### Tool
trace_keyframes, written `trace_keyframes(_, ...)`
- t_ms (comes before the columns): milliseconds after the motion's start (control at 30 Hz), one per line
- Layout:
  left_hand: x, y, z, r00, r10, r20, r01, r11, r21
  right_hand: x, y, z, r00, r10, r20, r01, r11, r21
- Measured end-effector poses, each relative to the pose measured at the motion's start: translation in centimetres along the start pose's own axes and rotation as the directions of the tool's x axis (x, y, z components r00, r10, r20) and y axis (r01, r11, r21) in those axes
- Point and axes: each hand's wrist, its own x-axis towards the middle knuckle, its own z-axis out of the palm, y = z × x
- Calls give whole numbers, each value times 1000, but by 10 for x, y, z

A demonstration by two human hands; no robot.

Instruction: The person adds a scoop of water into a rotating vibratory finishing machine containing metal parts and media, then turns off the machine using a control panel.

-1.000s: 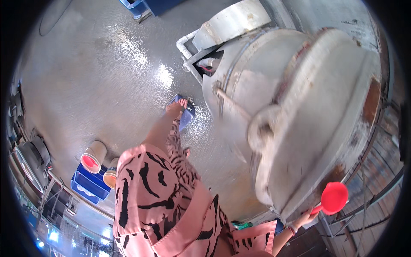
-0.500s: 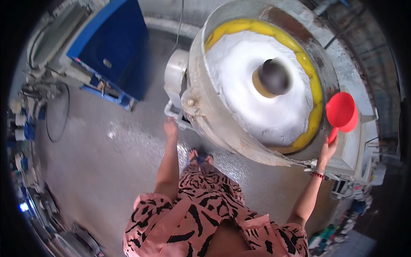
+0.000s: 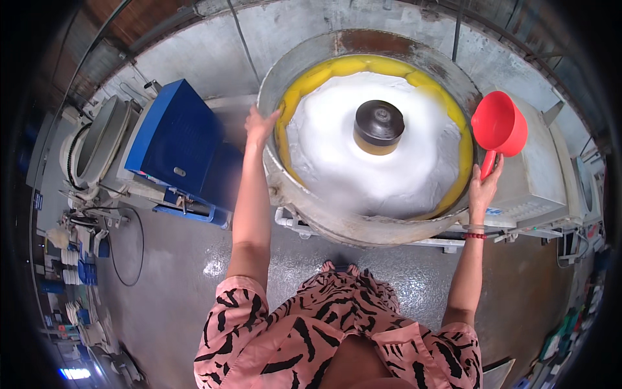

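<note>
My right hand point(image 3: 484, 189) is closed round the handle of a red plastic dipper point(image 3: 500, 124), whose bowl stands beyond the right rim of a big round metal tub point(image 3: 363, 232). My left hand point(image 3: 260, 127) is at the tub's left rim, fingers apart and nothing in them; whether it touches the rim I cannot tell. Inside the tub lies a wide ring of white, foamy-looking material point(image 3: 324, 139), edged by a yellow lining point(image 3: 369, 63). A dark, round-capped post point(image 3: 380, 123) rises from the middle.
A blue machine cover point(image 3: 175, 133) stands left of the tub, with a black cable point(image 3: 139, 259) on the wet floor point(image 3: 188, 285) below it. To the right is a pale metal housing point(image 3: 528, 185). A grey wall point(image 3: 201, 48) runs behind.
My left hand has risen from below the tub's left side to its rim. The view has swung, and the dipper remains in my right hand.
</note>
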Motion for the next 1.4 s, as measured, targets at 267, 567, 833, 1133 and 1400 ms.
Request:
trace_keyframes(267,1,-6,5,1000,25,12,-25,999,25,-1,3,-2,996,-33,-88,50,978,204)
trace_keyframes(567,-3,6,-1,999,12,-51,-10,999,33,5,12,4,995,26,99,-23,999,-31)
trace_keyframes(833,-3,1,-1,999,-11,-48,4,991,-137,4,21,8,995,-24,95,30,997,-69)
trace_keyframes(1133,-17,18,-5,992,-89,-94,90,996,8,0,18,3,996,-1,92,15,989,-146)
trace_keyframes(1400,-13,13,-6,992,-34,-125,44,995,85,2,13,2,993,43,108,-31,994,-110)
